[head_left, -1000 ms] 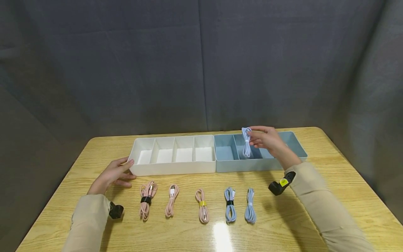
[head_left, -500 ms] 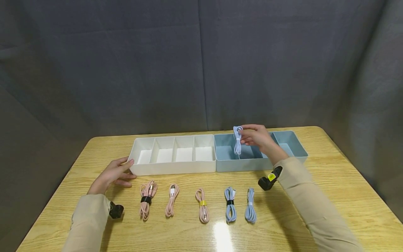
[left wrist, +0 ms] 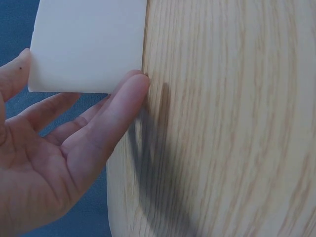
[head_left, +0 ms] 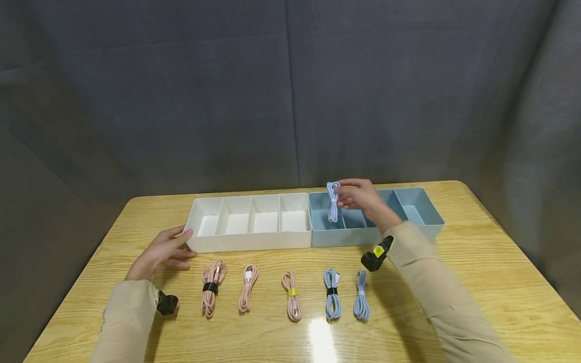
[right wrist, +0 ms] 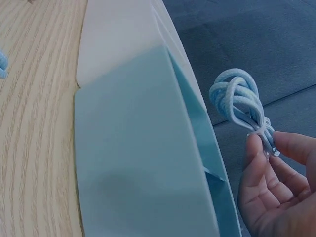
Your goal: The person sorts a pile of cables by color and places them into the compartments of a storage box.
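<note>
My right hand (head_left: 358, 195) pinches a coiled light blue cable (head_left: 333, 201) between thumb and fingers. The cable hangs upright over the leftmost compartment of the blue divided box (head_left: 381, 236). In the right wrist view, the cable (right wrist: 242, 101) shows its loops bound by a pale tie, beyond the box rim. My left hand (head_left: 165, 249) touches the left end of the white divided box (head_left: 249, 244). The left wrist view shows my left hand (left wrist: 64, 148) with extended fingers against the white box's end wall (left wrist: 89, 49).
The two boxes stand end to end along the wooden table's (head_left: 263, 338) far side. In front lie several bundled cables: a pink one with a black strap (head_left: 210, 288), a pink one (head_left: 247, 288), a pink one with a yellow strap (head_left: 292, 296), and two blue ones (head_left: 333, 295).
My right hand has moved left with the light blue cable, from above the blue box's second compartment to above its leftmost one. My left hand has stayed at the white box.
</note>
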A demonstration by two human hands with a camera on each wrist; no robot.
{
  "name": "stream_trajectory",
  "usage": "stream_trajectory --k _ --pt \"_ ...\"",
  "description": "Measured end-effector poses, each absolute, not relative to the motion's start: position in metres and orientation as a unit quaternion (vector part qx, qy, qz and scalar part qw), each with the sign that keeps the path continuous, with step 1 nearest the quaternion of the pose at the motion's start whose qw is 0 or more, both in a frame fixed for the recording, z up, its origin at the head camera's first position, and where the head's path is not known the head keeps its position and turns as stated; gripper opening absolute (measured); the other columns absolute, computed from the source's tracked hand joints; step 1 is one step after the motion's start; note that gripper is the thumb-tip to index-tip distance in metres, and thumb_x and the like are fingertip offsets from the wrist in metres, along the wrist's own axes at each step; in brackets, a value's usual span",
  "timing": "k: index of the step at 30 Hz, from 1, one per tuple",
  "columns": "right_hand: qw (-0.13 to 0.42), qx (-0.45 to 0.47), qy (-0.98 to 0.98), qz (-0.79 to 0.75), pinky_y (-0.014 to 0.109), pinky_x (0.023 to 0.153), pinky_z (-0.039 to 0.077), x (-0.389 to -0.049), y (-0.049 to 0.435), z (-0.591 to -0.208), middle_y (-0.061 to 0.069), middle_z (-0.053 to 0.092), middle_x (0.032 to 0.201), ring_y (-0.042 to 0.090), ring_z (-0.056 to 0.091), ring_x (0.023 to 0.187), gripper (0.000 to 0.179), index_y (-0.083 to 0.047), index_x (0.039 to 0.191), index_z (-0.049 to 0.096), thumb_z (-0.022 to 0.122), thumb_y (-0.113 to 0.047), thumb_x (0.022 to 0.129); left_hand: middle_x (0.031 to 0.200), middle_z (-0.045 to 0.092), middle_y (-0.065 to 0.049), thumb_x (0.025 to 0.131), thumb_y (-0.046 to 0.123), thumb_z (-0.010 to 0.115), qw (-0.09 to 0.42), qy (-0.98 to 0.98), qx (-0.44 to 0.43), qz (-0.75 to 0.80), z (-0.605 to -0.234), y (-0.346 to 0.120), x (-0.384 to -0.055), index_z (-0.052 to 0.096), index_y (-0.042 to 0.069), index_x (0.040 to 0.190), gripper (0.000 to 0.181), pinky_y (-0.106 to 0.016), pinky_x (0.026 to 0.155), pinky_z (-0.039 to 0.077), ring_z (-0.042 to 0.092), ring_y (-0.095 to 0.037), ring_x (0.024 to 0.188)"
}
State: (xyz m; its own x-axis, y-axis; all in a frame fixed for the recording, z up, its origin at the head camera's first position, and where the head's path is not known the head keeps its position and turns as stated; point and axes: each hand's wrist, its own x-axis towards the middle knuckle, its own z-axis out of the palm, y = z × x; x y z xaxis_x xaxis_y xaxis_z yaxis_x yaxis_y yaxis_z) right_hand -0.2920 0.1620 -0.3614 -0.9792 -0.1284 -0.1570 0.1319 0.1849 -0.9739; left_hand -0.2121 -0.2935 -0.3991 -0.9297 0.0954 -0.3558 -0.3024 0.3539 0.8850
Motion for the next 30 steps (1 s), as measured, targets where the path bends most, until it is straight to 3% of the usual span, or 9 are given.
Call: stream_trajectory --k 4,7,14,19,30 --pt "0.104 0.015 0.765 -0.635 0.024 0.056 0.055 -0.293 0.156 -0.364 0.0 0.062 0.066 0.01 0.06 0.054 0.036 0.002 0.12 0.054 0.061 -0.015 0.089 0.11 0.051 -0.022 0.093 0.044 0.046 0.174 0.804 -0.056 0.566 -0.398 -0.295 -0.211 0.01 -0.003 0.144 0.078 -0.041 0.068 0.057 0.065 -0.022 0.082" --pt "0.109 0.032 0.768 -0.63 0.022 0.053 0.054 -0.293 0.153 -0.368 0.0 0.062 0.065 0.011 0.06 0.054 0.034 0.001 0.119 0.056 0.061 -0.015 0.088 0.11 0.051 -0.024 0.094 0.042 0.046 0.173 0.802 -0.052 0.569 -0.4 -0.295 -0.211 0.01 -0.003 0.144 0.076 -0.042 0.068 0.057 0.065 -0.024 0.083" --pt "0.118 0.041 0.784 -0.609 0.028 0.063 0.057 -0.293 0.151 -0.37 0.007 0.064 0.075 0.012 0.061 0.057 0.036 0.0 0.123 0.055 0.058 -0.017 0.09 0.113 0.05 -0.024 0.079 0.059 0.058 0.183 0.792 -0.059 0.58 -0.415 -0.303 -0.22 0.013 0.003 0.146 0.098 -0.045 0.071 0.055 0.065 -0.021 0.081" --pt "0.12 0.035 0.784 -0.609 0.031 0.067 0.057 -0.289 0.154 -0.368 0.007 0.064 0.075 0.012 0.061 0.057 0.038 0.002 0.124 0.053 0.057 -0.016 0.091 0.109 0.054 -0.019 0.086 0.052 0.054 0.186 0.793 -0.054 0.578 -0.412 -0.301 -0.219 0.011 0.0 0.145 0.09 -0.044 0.07 0.056 0.065 -0.021 0.081" --pt "0.12 0.001 0.786 -0.606 0.036 0.071 0.056 -0.276 0.157 -0.366 0.011 0.066 0.087 0.011 0.062 0.062 0.039 0.004 0.123 0.053 0.057 -0.018 0.091 0.116 0.048 -0.026 0.082 0.056 0.057 0.185 0.787 -0.062 0.586 -0.415 -0.301 -0.22 0.012 0.003 0.146 0.095 -0.045 0.07 0.056 0.065 -0.021 0.081"
